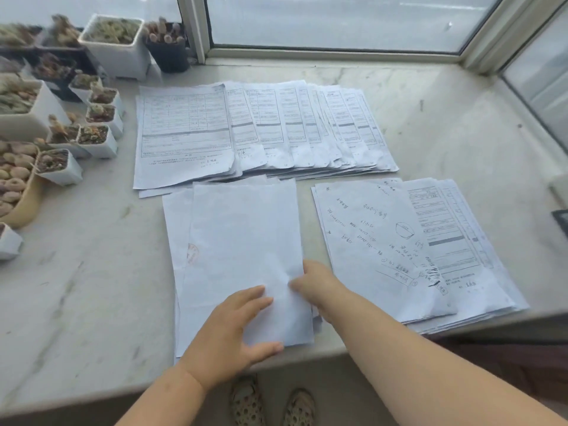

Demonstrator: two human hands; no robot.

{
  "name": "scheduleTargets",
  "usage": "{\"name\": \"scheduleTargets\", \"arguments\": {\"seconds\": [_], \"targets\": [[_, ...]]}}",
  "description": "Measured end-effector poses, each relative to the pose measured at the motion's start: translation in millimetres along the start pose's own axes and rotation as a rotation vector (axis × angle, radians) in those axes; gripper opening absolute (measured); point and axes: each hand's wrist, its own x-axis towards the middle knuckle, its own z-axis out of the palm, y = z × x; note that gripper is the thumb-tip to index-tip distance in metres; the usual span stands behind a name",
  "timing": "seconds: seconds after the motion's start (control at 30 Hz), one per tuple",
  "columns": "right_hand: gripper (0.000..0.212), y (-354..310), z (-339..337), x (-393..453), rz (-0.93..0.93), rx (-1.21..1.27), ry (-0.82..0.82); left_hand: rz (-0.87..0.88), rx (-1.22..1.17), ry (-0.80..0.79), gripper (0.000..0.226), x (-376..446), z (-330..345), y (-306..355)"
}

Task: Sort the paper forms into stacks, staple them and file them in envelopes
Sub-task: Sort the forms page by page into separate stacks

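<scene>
Three groups of paper forms lie on a marble windowsill [92, 272]. A fanned row of printed forms [261, 127] spreads across the back. A stack with a handwritten sheet on top [393, 247] sits at the right. In front of me is a stack of blank-side-up sheets [242, 241]. My left hand [233, 330] rests flat on this stack's near end, fingers straight. My right hand [316, 284] pinches the top sheet's right edge, where the paper creases.
Many small pots of succulents [61, 118] crowd the left side of the sill. Window frames [338, 53] close the back and right. A dark object [561, 222] sits at the far right edge. My feet show below the sill's front edge.
</scene>
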Motion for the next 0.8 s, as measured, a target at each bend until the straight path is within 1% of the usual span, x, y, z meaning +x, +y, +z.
{"name": "scheduleTargets", "arguments": {"seconds": [0.03, 0.07, 0.13, 0.17, 0.23, 0.27, 0.3, 0.37, 0.4, 0.43, 0.47, 0.53, 0.57, 0.6, 0.63, 0.7, 0.73, 0.8], "targets": [[0.029, -1, 0, -6, -0.021, 0.017, 0.011, 0.021, 0.030, 0.015, 0.077, -2, -8, 2], [0.026, 1, -2, -11, -0.063, 0.045, 0.033, 0.048, 0.043, 0.065, 0.072, -2, -17, 4], [0.018, 3, -17, -23, -0.168, 0.087, 0.076, 0.073, 0.053, 0.246, 0.060, 3, -39, 11], [0.026, 5, -29, -29, -0.226, 0.110, 0.105, 0.066, 0.064, 0.342, 0.059, 10, -50, 16], [0.049, 6, -59, -38, -0.310, 0.209, 0.155, 0.013, 0.094, 0.520, 0.069, 29, -68, 28], [0.051, 5, -76, -41, -0.323, 0.290, 0.180, -0.051, 0.052, 0.567, 0.077, 42, -74, 36], [0.047, 2, -94, -45, -0.344, 0.381, 0.206, -0.154, -0.072, 0.567, 0.084, 58, -81, 48], [0.031, 0, -133, -49, -0.399, 0.548, 0.228, -0.330, -0.484, 0.440, 0.089, 95, -86, 75], [0.024, 0, -152, -48, -0.420, 0.601, 0.221, -0.362, -0.671, 0.362, 0.088, 115, -85, 86], [0.019, 1, -169, -45, -0.434, 0.634, 0.213, -0.365, -0.778, 0.310, 0.083, 136, -82, 95], [0.017, 3, -187, -39, -0.435, 0.664, 0.219, -0.336, -0.821, 0.285, 0.067, 158, -77, 106], [0.021, 8, -224, -21, -0.425, 0.708, 0.249, -0.296, -0.844, 0.321, 0.030, 199, -63, 135], [0.026, 10, -244, -10, -0.418, 0.726, 0.259, -0.281, -0.842, 0.343, 0.022, 219, -54, 149], [0.029, 12, -265, 1, -0.410, 0.744, 0.267, -0.270, -0.843, 0.353, 0.020, 238, -44, 161], [0.026, 15, -287, 13, -0.408, 0.769, 0.276, -0.263, -0.840, 0.354, 0.018, 258, -34, 173], [0.014, 23, -335, 37, -0.419, 0.811, 0.316, -0.254, -0.817, 0.345, 0.019, 295, -17, 193], [0.012, 28, -360, 50, -0.426, 0.816, 0.351, -0.251, -0.773, 0.362, 0.019, 313, -8, 198], [0.013, 34, -410, 75, -0.428, 0.777, 0.409, -0.244, -0.549, 0.430, 0.026, 343, 12, 196]]}}
